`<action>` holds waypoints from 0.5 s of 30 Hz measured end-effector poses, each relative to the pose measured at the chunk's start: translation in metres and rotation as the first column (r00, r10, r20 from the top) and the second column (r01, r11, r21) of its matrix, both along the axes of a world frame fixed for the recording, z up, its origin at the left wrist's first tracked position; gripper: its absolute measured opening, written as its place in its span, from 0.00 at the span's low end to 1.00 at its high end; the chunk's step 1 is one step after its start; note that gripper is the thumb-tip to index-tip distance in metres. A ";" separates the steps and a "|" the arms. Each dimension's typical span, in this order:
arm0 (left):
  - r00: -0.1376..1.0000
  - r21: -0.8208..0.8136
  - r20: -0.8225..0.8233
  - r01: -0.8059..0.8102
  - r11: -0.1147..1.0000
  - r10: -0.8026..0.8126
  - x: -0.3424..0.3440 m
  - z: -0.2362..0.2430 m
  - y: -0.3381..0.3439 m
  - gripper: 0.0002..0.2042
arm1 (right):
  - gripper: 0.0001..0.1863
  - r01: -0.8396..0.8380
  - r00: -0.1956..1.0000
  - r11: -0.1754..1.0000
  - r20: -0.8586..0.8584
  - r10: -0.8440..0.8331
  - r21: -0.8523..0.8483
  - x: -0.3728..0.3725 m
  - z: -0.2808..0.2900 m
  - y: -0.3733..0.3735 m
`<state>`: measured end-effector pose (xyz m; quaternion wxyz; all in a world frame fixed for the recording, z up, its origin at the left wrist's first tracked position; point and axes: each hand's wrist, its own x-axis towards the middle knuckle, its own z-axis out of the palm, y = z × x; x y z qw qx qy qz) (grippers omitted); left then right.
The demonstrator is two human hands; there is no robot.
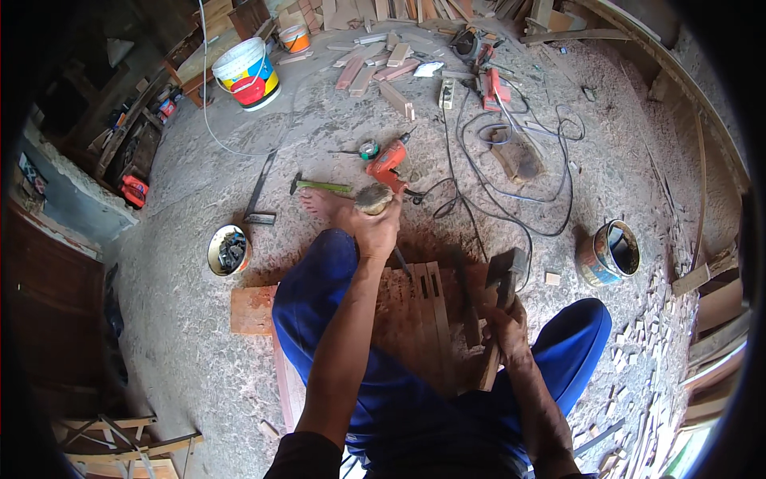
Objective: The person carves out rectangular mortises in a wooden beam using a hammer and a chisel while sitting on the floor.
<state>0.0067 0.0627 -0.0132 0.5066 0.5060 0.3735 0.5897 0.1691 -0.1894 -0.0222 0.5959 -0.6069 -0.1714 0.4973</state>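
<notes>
My left hand (375, 231) is closed round the worn wooden handle (373, 199) of a chisel, whose dark blade (400, 259) angles down to slotted wooden strips (435, 319). The strips lie on a reddish board (247, 311) between my blue-trousered knees. My right hand (507, 331) grips a hammer (504, 279) by its wooden shaft, the heavy metal head upward. Another dark tool (465, 303), partly hidden, lies beside the strips.
Around me are a red drill (385, 164), green-handled hammer (323, 187), square (259, 195), tin of metal bits (230, 250), larger can (606, 254), bucket (243, 72), red power tool (491, 89) with cables, wood offcuts (399, 56) and a bare foot (315, 203).
</notes>
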 end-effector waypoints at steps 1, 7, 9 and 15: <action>0.999 0.025 -0.028 0.025 0.999 -0.025 0.001 0.000 -0.001 0.04 | 0.20 -0.049 0.997 0.999 0.059 0.047 0.020 0.000 0.009 0.004; 0.985 0.179 -0.158 0.093 0.979 -0.065 0.013 0.001 -0.010 0.05 | 0.31 -0.447 0.466 0.889 0.874 0.136 0.100 -0.002 0.099 0.047; 0.973 0.118 -0.223 0.090 0.989 -0.062 0.004 0.006 -0.012 0.05 | 0.32 -0.477 0.467 0.879 0.849 0.249 0.005 -0.016 0.181 0.057; 0.994 0.318 -0.098 0.069 0.946 -0.039 0.011 0.008 -0.018 0.08 | 0.37 -0.496 -0.061 0.859 0.992 0.115 -0.130 -0.027 0.200 0.090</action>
